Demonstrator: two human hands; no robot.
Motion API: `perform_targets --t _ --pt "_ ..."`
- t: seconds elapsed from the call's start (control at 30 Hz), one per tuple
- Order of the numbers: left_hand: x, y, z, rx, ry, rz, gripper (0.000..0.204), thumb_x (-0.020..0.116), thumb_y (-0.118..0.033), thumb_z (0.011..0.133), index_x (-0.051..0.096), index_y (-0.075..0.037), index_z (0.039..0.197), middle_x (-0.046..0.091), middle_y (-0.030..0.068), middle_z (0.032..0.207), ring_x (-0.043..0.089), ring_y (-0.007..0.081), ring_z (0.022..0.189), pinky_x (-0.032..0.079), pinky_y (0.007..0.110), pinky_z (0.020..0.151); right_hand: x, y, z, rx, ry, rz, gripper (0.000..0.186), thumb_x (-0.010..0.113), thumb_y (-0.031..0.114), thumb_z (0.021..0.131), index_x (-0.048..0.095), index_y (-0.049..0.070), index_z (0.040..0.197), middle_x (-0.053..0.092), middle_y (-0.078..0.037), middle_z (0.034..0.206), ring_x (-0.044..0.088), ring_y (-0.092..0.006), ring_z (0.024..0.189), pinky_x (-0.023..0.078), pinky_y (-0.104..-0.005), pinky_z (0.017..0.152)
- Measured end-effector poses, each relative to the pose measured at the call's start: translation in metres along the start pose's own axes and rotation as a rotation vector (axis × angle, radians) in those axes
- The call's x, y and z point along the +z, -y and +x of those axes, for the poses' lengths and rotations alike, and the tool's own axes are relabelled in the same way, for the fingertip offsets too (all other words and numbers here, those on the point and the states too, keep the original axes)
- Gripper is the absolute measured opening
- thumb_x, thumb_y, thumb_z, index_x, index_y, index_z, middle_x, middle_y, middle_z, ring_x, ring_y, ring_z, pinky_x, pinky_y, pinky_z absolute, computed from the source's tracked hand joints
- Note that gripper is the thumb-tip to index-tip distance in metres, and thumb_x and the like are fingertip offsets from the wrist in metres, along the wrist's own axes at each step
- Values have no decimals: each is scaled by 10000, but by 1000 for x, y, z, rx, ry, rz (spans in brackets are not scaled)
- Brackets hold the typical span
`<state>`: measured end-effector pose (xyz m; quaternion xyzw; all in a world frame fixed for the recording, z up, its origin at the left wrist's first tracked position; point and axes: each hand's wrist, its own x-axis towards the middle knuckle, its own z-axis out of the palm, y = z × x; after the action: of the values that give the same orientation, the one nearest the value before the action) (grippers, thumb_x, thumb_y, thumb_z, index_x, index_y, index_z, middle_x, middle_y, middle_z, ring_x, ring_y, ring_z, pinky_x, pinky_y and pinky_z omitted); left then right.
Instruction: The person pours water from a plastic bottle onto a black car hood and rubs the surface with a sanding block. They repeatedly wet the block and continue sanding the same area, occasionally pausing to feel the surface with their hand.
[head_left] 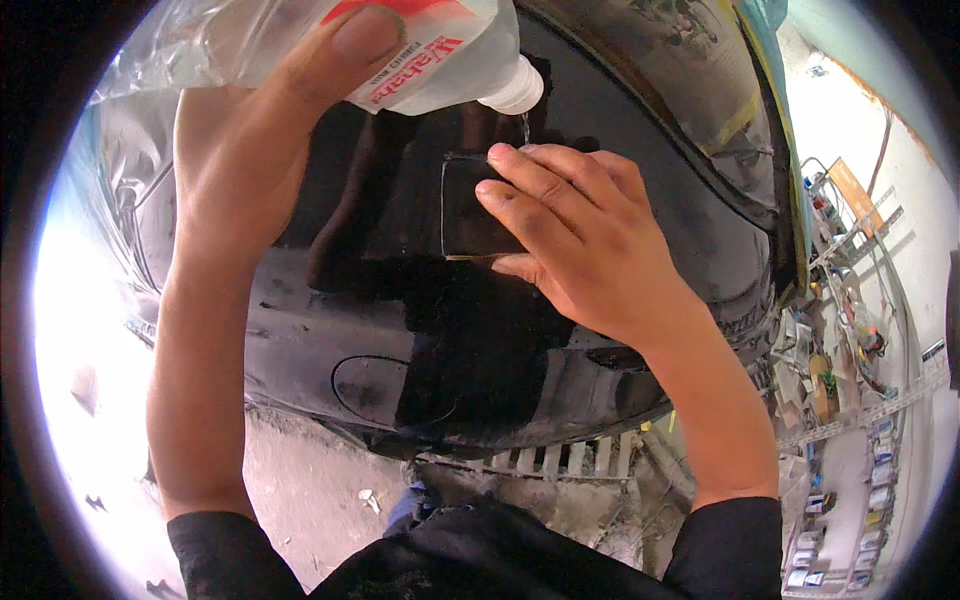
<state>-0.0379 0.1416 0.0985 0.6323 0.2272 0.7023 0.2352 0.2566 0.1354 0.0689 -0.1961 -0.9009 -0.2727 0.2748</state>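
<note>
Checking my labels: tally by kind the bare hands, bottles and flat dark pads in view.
Bare hands: 2 (left hand, right hand)
Bottles: 1 (clear plastic bottle)
Pads: 1 (flat dark pad)
Total: 4

In front of you is a big, curved black car panel (385, 235). A dark square pad (470, 212) lies on it, and a shiny wet patch (475, 365) shows below the pad.
</note>
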Motion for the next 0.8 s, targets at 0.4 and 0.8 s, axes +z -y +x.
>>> perform_targets --t 0.4,0.8 --pt "7 -4 0 60 -9 46 487 732 -248 962 603 83 1295 659 167 1275 639 268 1183 479 415 1068 -2 5 -5 18 40 49 701 845 233 691 581 114 1330 541 -88 1492 552 -291 1286 416 -468 1031" --pt "26 -5 0 131 8 128 515 754 -269 942 600 72 1297 666 157 1247 648 255 1148 499 401 1020 -3 7 -8 28 55 66 702 840 224 693 583 117 1338 550 -87 1487 549 -292 1295 415 -469 1031"
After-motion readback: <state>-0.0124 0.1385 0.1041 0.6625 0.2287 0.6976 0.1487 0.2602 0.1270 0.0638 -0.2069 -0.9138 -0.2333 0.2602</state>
